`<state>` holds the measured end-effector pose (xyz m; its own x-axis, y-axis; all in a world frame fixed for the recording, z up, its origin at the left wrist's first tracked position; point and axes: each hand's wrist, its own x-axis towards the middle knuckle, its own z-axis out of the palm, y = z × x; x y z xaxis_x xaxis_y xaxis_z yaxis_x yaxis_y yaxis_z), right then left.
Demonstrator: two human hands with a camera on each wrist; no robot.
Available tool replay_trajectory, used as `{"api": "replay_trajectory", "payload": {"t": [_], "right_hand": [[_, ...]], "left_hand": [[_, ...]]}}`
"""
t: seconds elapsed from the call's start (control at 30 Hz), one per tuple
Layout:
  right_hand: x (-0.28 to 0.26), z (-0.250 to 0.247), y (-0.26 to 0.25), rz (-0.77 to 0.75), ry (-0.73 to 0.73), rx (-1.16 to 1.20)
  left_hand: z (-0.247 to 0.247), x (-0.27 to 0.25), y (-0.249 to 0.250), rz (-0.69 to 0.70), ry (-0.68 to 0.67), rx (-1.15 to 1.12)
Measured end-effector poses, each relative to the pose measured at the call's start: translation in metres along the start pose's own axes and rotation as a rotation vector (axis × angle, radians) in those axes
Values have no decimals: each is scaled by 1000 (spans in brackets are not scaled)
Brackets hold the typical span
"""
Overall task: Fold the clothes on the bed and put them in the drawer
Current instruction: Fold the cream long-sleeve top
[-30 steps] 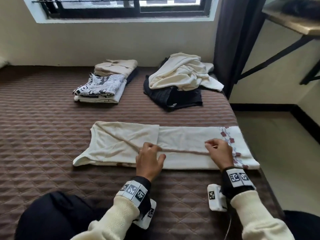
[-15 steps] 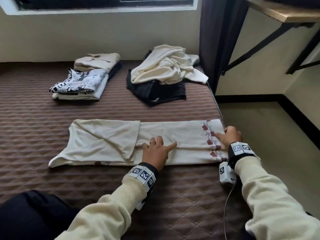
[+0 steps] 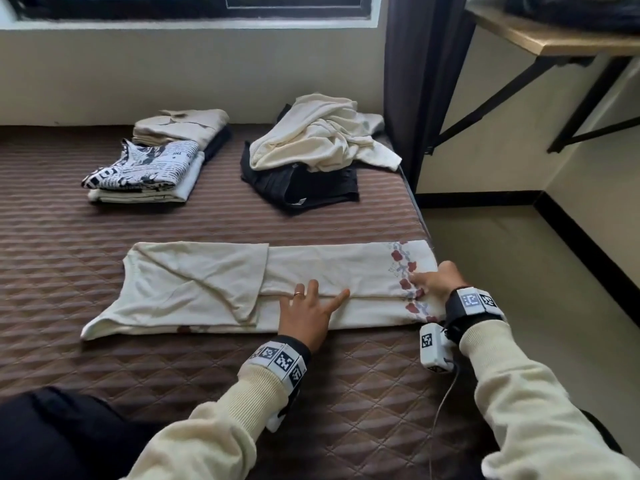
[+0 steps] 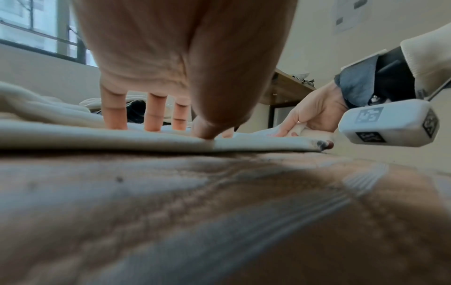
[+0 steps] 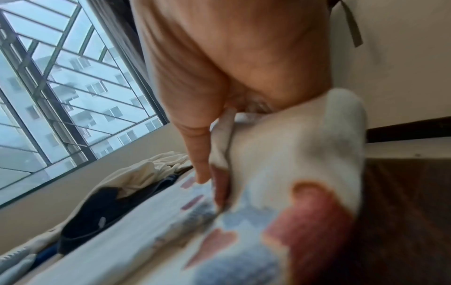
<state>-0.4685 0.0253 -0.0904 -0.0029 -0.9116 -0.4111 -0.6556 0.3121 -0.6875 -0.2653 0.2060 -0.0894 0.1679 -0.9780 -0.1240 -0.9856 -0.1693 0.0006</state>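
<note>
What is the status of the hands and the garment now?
Left hand flat on long cream floral-hem garment, mid-fold. Right hand takes grip on its hem end. Unfolded cream-and-black clothes pile waits behind; nothing blocking.

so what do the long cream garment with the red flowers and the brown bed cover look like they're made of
The long cream garment with the red flower border looks like thin matte woven cotton: it lies flat with soft creases under the left hand. The brown bed cover looks like quilted synthetic fabric, judging by its stitched diamonds and faint sheen.

head: high, facing down | wrists: low, close | shared: cream garment (image 3: 311,268)
</note>
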Motion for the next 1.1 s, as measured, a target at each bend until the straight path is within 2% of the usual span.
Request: {"api": "replay_trajectory", "payload": {"t": [0.1,0.17,0.23,0.33,0.4,0.47,0.53,0.57,0.63,0.7,0.8,0.87,0.93,1.0,1.1], "right_hand": [[-7,3,-17,-109,19,-28],[-30,7,-45,-234,55,-177],[-55,15,-76,-353,68,-230],[-88,48,-118,-493,49,-201],[-104,84,-137,-567,-42,-247],[-122,121,-146,-624,-284,-278],[-132,146,-143,-557,-550,-228],[-131,152,-137,-520,-581,-176],[-129,150,-124,-460,-481,23],[-119,137,-107,-412,-309,201],[-101,116,-82,-394,-66,239],[-90,108,-69,-344,24,260],[-82,107,-60,-295,54,307],[-78,110,-55,-271,48,346],[-80,111,-54,-286,104,368]], "left_hand": [[5,-6,-14,-34,23,-267],[3,-11,-28,-50,126,-567],[-4,-16,-41,-95,244,-866],[-18,-13,-61,-328,277,-1317],[-23,-6,-77,-514,204,-1573],[-27,2,-90,-667,105,-1751],[-27,8,-101,-755,27,-1797],[-27,10,-104,-756,-3,-1786],[-19,15,-109,-725,-33,-1727],[-11,20,-109,-688,-26,-1573],[-12,24,-102,-668,23,-1293],[-16,29,-96,-634,-20,-1214],[-17,37,-94,-600,-101,-1284],[-24,37,-90,-587,-119,-1432],[-43,33,-87,-442,27,-1622]]}}
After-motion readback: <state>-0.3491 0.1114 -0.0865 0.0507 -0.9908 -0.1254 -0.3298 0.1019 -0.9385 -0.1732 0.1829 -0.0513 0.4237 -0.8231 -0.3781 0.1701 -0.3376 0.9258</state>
